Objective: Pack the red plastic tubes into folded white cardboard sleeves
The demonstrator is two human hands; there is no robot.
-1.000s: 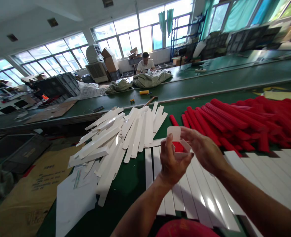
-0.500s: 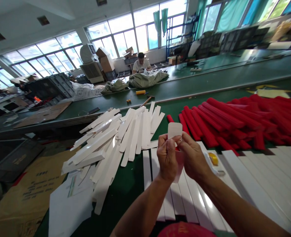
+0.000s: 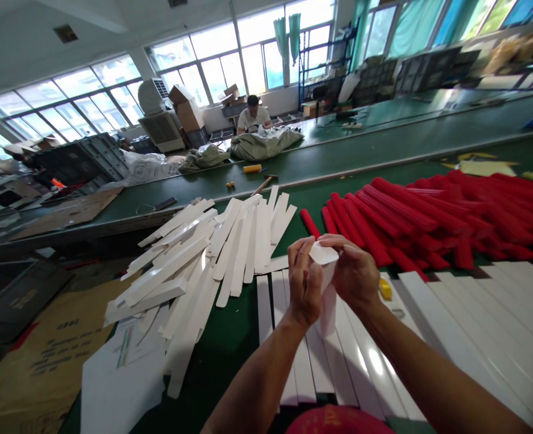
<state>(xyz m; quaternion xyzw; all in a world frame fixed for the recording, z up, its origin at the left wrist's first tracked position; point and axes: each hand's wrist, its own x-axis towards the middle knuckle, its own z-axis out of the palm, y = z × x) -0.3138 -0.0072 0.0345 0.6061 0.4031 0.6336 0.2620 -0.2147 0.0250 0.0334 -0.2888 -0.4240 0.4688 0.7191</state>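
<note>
Between my hands is a narrow white carton [image 3: 328, 310], its top end tilted up toward me. A rounded white flap [image 3: 324, 253] now lies across that end. My left hand [image 3: 305, 280] grips the carton's left side, fingers curled at the flap's edge. On the other side my right hand [image 3: 354, 271] wraps around it, fingertips at the top. Below the hands lie several white cartons [image 3: 314, 361] side by side. Red ribbed tubes [image 3: 402, 211] are heaped beyond my right hand, and one loose red tube [image 3: 310, 223] lies just past my fingers.
Flattish white cartons [image 3: 189, 271] form a loose pile at left, beside white paper sheets [image 3: 117, 380]. A yellow tape measure [image 3: 385, 288] is right of my right hand. A hammer [image 3: 263, 184] lies behind the pile. Across the green table [image 3: 375, 144] sits another person [image 3: 254, 114].
The carton's flap stood upright with red visible in the opening below it; now it is folded over the end. Both hands have shifted their fingers to the top, and the view moved slightly.
</note>
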